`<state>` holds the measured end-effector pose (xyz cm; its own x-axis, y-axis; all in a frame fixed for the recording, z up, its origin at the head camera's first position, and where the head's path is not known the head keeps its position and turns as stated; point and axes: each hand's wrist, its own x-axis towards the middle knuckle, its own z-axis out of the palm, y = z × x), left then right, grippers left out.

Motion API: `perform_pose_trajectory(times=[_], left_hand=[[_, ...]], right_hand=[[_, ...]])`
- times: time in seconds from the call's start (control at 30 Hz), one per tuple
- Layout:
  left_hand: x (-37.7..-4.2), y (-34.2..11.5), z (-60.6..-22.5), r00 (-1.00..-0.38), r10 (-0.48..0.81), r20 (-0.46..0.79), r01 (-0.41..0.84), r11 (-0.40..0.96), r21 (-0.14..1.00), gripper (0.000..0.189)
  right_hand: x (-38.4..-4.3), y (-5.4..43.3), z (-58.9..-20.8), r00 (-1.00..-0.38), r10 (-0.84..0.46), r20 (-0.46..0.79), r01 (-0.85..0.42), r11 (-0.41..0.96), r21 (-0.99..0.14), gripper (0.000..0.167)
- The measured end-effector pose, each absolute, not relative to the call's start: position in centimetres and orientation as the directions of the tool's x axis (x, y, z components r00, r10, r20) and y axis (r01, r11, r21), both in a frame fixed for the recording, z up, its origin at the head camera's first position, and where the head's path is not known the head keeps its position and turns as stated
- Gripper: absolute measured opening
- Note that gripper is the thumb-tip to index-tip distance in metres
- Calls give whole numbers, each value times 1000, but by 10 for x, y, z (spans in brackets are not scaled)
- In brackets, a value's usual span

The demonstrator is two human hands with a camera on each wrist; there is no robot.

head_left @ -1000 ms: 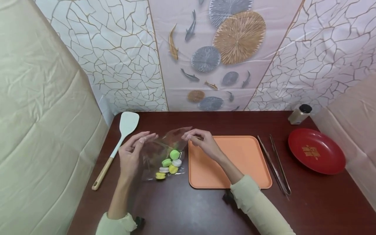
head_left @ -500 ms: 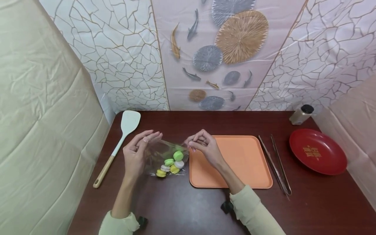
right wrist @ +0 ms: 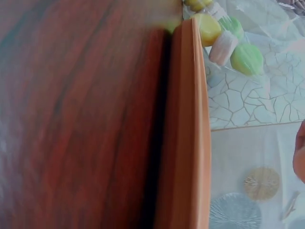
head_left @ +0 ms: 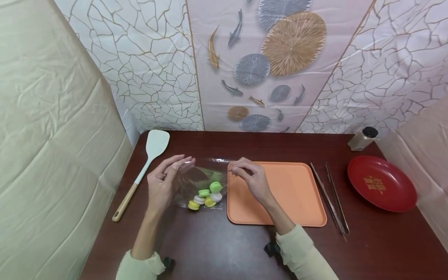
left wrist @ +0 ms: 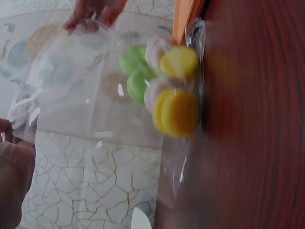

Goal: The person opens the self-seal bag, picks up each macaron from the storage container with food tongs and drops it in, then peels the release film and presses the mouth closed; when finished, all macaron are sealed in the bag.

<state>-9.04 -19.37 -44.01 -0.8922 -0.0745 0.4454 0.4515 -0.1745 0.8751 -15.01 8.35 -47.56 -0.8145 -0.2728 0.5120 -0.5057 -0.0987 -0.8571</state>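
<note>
A clear plastic bag [head_left: 197, 177] hangs between my two hands, its upper edge spread across from one to the other. My left hand [head_left: 159, 182] pinches the bag's upper left corner between thumb and fingers. At the opposite corner, my right hand [head_left: 253, 181] pinches the plastic beside the tray. Several macarons lie bunched along the bag's bottom: green macarons [head_left: 215, 187], yellow ones [left wrist: 180, 112] and whitish ones [head_left: 216, 197]. In the left wrist view the bag's lower edge is close to the tabletop.
An orange tray [head_left: 280, 194] lies just right of the bag, under my right forearm. Beyond it are metal tongs [head_left: 330, 198], a red plate [head_left: 381, 186] and a black-lidded jar [head_left: 363, 139]. A pale spatula [head_left: 141, 173] with a wooden handle lies on the left.
The bag's upper edge, raised and then sagging earlier, is now drawn out flatter between my hands. My right hand has shifted slightly right; both hands keep their hold on the corners.
</note>
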Motion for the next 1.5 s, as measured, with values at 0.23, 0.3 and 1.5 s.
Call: perform_pose_trajectory(times=[0.23, 0.3, 1.5], left_hand=[[-86, -211, -442, -882, 35, 470, 471, 26, 882, 31], [-86, -217, -442, -875, 80, 478, 482, 57, 874, 32], [-103, -206, -450, -719, -41, 694, 665, 249, 704, 16]], right_hand=[[-147, 84, -472, -726, -238, 646, -660, -24, -751, 16], [-147, 83, -472, -709, -246, 661, -672, -46, -739, 19], [-155, 98, -451, -593, -453, 666, -763, 52, -644, 30]])
